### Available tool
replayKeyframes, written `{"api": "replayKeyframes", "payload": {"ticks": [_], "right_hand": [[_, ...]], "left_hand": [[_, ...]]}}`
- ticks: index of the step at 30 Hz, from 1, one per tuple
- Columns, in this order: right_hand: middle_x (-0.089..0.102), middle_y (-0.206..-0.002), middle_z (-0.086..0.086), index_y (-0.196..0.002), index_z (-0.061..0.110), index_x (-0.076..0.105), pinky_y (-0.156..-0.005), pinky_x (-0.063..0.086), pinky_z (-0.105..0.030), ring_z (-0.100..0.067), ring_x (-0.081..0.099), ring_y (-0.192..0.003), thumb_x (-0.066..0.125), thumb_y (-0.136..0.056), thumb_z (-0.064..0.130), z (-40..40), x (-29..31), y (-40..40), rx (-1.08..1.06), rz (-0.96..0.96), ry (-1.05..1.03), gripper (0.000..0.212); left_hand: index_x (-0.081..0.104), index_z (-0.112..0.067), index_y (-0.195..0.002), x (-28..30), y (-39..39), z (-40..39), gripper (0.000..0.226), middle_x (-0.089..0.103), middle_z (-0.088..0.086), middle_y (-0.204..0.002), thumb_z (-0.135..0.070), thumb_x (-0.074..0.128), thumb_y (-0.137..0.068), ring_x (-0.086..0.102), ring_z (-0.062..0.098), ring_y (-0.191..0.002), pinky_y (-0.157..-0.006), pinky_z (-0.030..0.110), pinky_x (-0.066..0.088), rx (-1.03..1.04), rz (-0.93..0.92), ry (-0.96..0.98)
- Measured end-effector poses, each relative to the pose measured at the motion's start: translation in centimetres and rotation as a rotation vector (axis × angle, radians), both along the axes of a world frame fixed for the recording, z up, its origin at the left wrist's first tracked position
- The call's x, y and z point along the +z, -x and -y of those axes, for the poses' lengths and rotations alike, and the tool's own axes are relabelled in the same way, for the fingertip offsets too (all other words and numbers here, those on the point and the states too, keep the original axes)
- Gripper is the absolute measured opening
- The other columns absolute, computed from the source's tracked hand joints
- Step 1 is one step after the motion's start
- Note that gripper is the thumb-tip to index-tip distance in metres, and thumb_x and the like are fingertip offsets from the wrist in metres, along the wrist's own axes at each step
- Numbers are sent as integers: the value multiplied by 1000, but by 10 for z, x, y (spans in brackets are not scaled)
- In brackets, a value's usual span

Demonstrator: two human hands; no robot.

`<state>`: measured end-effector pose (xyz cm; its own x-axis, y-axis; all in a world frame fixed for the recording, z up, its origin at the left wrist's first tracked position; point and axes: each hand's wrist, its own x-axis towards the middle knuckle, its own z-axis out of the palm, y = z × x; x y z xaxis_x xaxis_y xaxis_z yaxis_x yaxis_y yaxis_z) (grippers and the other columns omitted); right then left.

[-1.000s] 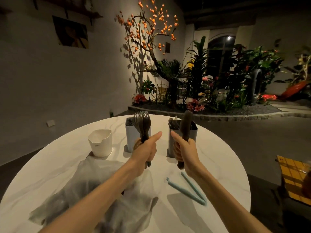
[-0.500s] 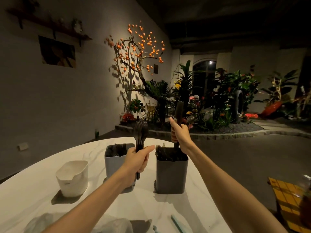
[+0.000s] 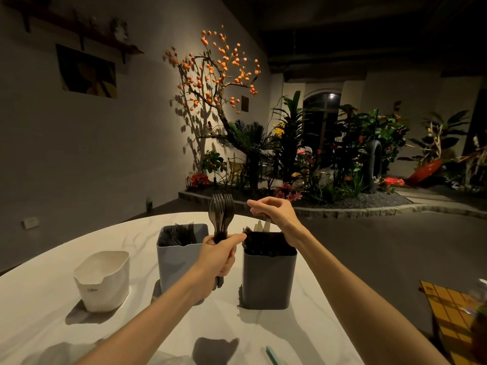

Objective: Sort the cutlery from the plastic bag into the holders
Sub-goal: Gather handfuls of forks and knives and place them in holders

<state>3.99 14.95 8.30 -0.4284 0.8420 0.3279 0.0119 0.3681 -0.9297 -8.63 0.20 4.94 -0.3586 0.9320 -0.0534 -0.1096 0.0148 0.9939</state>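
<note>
Dim restaurant or café interior. Round marble table (image 3: 303, 327) under fingers, cutlery holders (image 3: 268, 280) on it. Beyond fingers: indoor garden bed (image 3: 342, 204), orange-fruited tree (image 3: 210, 75) against wall, picture (image 3: 87, 72), shelf (image 3: 79, 30) above.

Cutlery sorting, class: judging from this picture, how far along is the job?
Done: the light holder and dark holder already hold cutlery. In hand: the left hand grips a bunch of forks; the right hand hovers over the dark holder. Left: the white holder looks empty.
</note>
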Motion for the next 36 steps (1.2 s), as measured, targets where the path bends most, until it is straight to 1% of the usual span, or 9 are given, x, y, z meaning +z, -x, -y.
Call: {"api": "replayKeyframes", "payload": {"ticks": [6,12,18,19,20,21,23,27,36], "right_hand": [[77,-96,7,-96,21,77,-86,49,-24,-5,70,-98,69,-90,52,19,24,6,-79,40,-213,33],[73,-116,-10,-124,15,62,-97,56,-37,-24,71,-109,73,-84,48,83,46,43,431,-88,37,52],[49,-61,2,-85,16,63,-47,35,-19,-10,42,-51,75,-86,43,124,31,94,487,-92,265,30],[49,-61,2,-89,15,62,-47,34,-19,-9,42,-50,74,-85,46,126,29,100,484,-98,312,34],[49,-62,2,-87,13,61,-47,34,-20,-10,41,-50,74,-84,49,129,27,106,481,-86,350,39],[46,-60,1,-77,15,57,-47,32,-20,-10,39,-49,75,-82,51,131,24,111,474,-57,367,41],[35,-55,3,-56,21,40,-46,25,-22,-11,29,-47,75,-84,48,129,24,121,446,-14,334,53],[32,-48,9,-47,23,38,-43,20,-22,-10,24,-43,70,-92,34,102,63,131,366,-251,192,57],[41,-50,4,-56,20,49,-43,31,-18,-5,35,-41,72,-92,33,53,43,183,96,-152,-18,45]], "left_hand": [[48,-12,-62,4,12,8,43,39,3,-52,-29,71,-94,30,9,-38,-39,20,26,-18,-34,57],[49,-12,-62,10,20,16,39,35,4,-54,-21,67,-96,26,11,-41,-44,24,23,-84,-37,123],[47,-15,-43,-5,24,30,63,41,2,-40,-32,52,-104,38,13,-42,-51,25,41,41,-72,195],[46,-19,-41,-15,33,31,66,37,1,-40,-40,52,-103,34,11,-40,-64,22,48,42,21,128],[47,-26,-42,-26,42,28,62,29,1,-42,-48,51,-99,30,16,-41,-79,13,47,8,-243,332],[55,-29,-52,-30,50,26,50,24,1,-46,-43,51,-100,25,19,-43,-83,6,43,192,-420,147],[67,-10,-89,-27,62,44,10,47,6,-58,-7,62,-97,46,12,-47,-65,9,44,-107,-294,64],[69,-25,-111,-5,91,45,38,75,3,-107,-18,84,-77,68,17,-103,-84,33,52,-29,-262,-37],[71,-18,-100,-9,135,67,14,70,4,-104,-8,63,-97,70,19,-91,-75,30,56,397,-201,-36]]}}
